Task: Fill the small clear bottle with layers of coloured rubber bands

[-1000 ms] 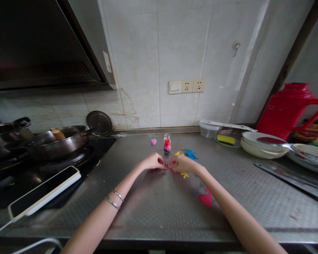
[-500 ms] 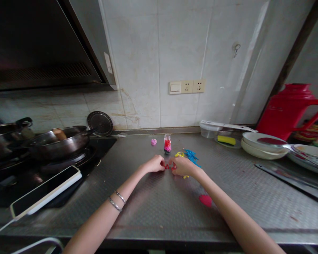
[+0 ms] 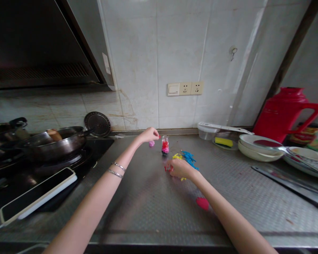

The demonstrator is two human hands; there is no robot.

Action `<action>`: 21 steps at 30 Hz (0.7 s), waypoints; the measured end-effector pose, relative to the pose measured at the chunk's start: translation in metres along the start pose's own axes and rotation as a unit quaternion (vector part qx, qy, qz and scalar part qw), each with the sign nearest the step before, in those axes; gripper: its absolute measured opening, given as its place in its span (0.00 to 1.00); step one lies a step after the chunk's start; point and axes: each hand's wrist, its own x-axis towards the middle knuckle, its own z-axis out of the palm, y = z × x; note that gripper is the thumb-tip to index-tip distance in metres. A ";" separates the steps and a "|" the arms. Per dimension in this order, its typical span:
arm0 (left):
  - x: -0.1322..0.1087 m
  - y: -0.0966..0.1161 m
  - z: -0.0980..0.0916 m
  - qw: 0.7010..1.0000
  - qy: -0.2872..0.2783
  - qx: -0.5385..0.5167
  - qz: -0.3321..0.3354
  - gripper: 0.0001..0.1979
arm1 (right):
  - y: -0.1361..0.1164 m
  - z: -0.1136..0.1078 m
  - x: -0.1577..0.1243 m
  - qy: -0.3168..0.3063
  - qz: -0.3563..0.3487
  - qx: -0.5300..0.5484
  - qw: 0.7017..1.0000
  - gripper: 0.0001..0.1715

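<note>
My left hand [image 3: 149,134] is raised above the counter, its thumb and finger pinched on a small red piece [image 3: 159,136] just left of the mouth of a small clear glass jar [image 3: 164,145]. The jar stands upright, with red bits over pink and dark ones inside. A lilac cap-like thing [image 3: 151,143] lies below my left hand. Down on the counter, my right hand [image 3: 180,168] has its fingers curled on several red strands [image 3: 168,169]; the fingertips are partly hidden. Beyond it lie yellow strands [image 3: 177,156] and a pile of blue strands [image 3: 189,158].
A dark pink flat piece [image 3: 202,203] lies by my right forearm. To the left are a phone [image 3: 38,194] and a steel pan [image 3: 53,143] on the stove. On the right stand stacked bowls [image 3: 257,151], a yellow sponge [image 3: 224,141], a plastic container [image 3: 207,132] and a red thermos [image 3: 278,114].
My left hand has risen forward from the red strands to beside the jar's mouth, carrying a red piece. My right hand stays low by the red strands.
</note>
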 end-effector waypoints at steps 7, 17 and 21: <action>0.048 0.023 0.000 0.995 -0.048 0.078 0.035 0.12 | 0.002 0.002 0.001 0.004 -0.012 0.003 1.000 0.16; 0.060 0.023 0.010 0.990 -0.082 0.115 0.022 0.09 | 0.002 0.002 0.001 0.007 -0.012 0.001 1.000 0.16; 0.060 0.026 0.007 0.990 -0.077 0.115 0.017 0.08 | 0.003 0.003 0.001 0.009 -0.007 0.001 1.000 0.16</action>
